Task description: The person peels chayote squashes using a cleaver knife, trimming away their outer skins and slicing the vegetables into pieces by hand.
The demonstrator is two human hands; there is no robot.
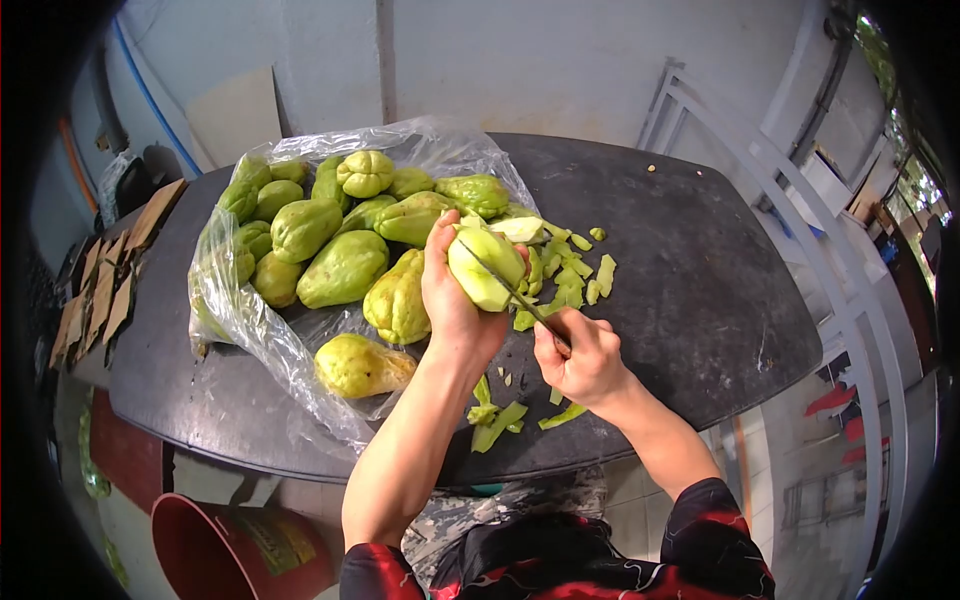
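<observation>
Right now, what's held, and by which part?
Left hand: green fruit, cupped around its sides and underside. Right hand: knife, by the handle.

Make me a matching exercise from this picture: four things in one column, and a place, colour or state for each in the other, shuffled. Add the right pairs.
Things
1. Pale fruit
2. Knife
3. Plastic bag
4. Bucket

Places, colours, states
A. Red, with a yellowish label
B. Gripped by the right hand
C. Clear, lying open on the dark table
D. Held in the left hand

Right pairs: 1-D, 2-B, 3-C, 4-A
</observation>
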